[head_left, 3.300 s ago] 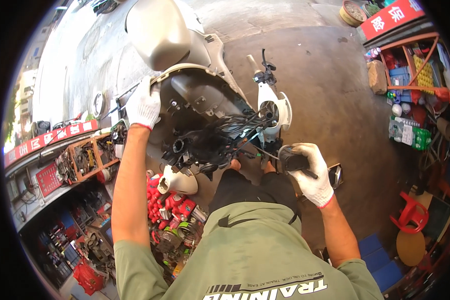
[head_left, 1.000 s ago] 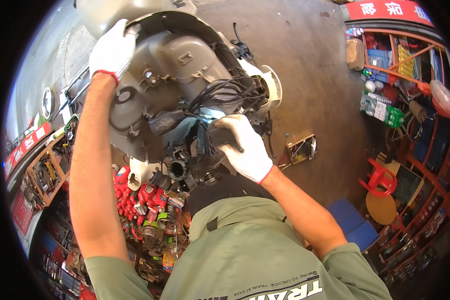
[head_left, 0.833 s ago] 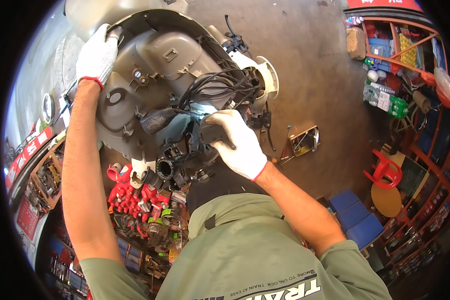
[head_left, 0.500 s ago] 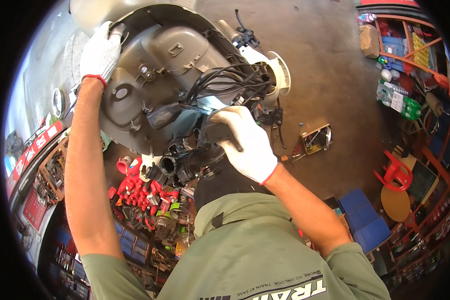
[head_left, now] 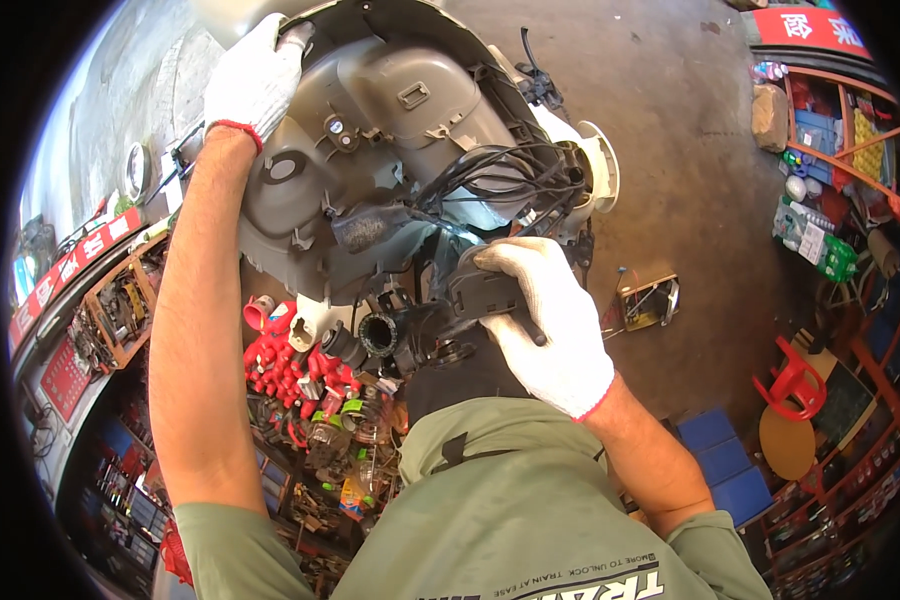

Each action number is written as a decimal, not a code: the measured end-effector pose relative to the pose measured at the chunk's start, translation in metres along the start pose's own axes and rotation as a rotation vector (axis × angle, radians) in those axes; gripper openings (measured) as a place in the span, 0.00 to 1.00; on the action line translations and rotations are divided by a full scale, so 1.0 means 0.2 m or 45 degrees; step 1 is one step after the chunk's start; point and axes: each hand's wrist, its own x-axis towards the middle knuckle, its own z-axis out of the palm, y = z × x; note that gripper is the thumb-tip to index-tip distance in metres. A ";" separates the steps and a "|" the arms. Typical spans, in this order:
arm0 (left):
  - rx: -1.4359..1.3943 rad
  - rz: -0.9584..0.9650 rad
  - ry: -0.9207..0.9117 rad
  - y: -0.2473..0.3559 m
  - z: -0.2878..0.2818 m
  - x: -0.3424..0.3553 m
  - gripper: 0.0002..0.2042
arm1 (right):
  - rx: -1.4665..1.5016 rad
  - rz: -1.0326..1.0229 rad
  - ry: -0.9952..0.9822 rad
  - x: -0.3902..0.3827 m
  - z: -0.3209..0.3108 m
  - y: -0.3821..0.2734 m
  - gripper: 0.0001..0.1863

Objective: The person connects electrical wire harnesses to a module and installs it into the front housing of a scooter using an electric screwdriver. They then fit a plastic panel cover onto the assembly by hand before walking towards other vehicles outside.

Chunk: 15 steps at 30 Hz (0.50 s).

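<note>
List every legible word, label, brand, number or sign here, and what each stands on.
Red rectangular banner, upper right: white characters, not copied.
Narrow red banner, left: white characters, not copied.
Green fabric shirt: printed lettering, partly cut off, not copied.
Red rectangular board, left: pale marks, too small to read.
White label on clear and green plastic bottle pack: too small to read.
Black plastic part in right hand: none legible.

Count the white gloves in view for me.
2: one on the left grip, at the edge of the brown panel; one on the right grip, which holds a black plastic part. Others may be hidden from view.
</note>
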 end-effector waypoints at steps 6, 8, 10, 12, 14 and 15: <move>-0.095 0.011 -0.001 -0.04 0.02 0.00 0.21 | -0.024 0.000 0.005 0.02 -0.02 0.00 0.30; -0.111 0.054 0.066 -0.06 0.04 0.00 0.21 | -0.012 0.010 -0.004 0.02 -0.02 -0.01 0.31; -0.045 0.066 0.016 -0.04 0.02 -0.01 0.22 | -0.015 0.043 0.015 0.01 -0.03 -0.01 0.30; -0.026 0.079 0.037 -0.05 0.03 0.00 0.22 | 0.003 0.067 0.016 0.01 -0.04 -0.02 0.31; 0.072 0.219 0.172 -0.11 0.06 0.02 0.21 | 0.061 0.134 0.015 0.00 -0.07 -0.04 0.31; 0.064 0.309 0.276 -0.12 0.08 0.03 0.20 | 0.070 0.141 0.017 0.00 -0.08 -0.04 0.31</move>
